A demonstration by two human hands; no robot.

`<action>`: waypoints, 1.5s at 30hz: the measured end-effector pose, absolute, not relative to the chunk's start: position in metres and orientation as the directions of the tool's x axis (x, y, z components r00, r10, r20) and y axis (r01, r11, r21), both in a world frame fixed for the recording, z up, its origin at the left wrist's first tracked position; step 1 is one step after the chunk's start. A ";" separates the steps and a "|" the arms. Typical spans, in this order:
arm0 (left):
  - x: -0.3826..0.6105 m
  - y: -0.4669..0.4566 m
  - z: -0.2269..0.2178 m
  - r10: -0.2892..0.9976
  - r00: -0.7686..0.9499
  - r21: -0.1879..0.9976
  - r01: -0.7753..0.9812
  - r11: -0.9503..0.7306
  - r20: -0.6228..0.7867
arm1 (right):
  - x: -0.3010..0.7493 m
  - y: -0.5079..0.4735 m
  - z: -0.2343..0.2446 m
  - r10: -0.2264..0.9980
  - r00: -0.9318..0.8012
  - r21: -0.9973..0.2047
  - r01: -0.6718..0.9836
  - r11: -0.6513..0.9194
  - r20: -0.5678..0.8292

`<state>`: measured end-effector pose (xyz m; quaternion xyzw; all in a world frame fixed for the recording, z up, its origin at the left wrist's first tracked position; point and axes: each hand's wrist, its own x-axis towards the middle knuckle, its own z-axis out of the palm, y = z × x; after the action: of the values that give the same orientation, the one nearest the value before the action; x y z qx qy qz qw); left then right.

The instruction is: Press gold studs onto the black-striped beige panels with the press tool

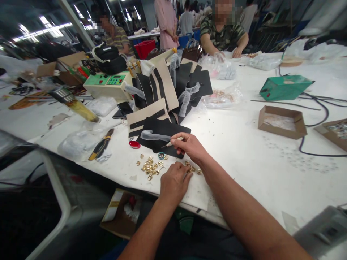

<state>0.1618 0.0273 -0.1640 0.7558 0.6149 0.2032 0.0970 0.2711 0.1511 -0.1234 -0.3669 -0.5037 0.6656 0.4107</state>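
My right hand pinches a thin pale brush stick, its tip over a black leather piece lying on the white table. My left hand rests knuckles-up at the table's near edge, fingers curled down onto small gold metal rings. What its fingers hold is hidden. A larger scatter of gold rings lies just left of it. A small round pot and a red lid sit near the black piece.
A heap of black and beige leather panels stands behind. Pliers, plastic bags, a green-panelled machine, a green box and open cardboard boxes lie around. A person in camouflage works across the table.
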 end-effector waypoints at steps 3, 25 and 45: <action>0.164 0.028 -0.163 0.967 0.161 0.416 0.880 -0.231 0.196 | 0.270 0.150 -0.122 0.917 -0.391 -0.971 -0.176 -0.163 -0.083; 0.105 -0.002 -0.154 0.817 -0.549 0.983 -0.148 0.111 -0.175 | 0.251 0.123 -0.128 0.859 -0.509 -0.946 -0.246 -0.213 -0.061; 0.096 -0.007 -0.143 0.803 -0.592 0.979 0.115 0.169 -0.069 | 0.243 0.102 -0.118 0.816 -0.557 -0.986 -0.032 0.167 0.156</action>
<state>0.0965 -0.0067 -0.1429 0.3285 0.6986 0.5547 0.3104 0.2430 0.1023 -0.1180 -0.2929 -0.6690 0.5753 0.3684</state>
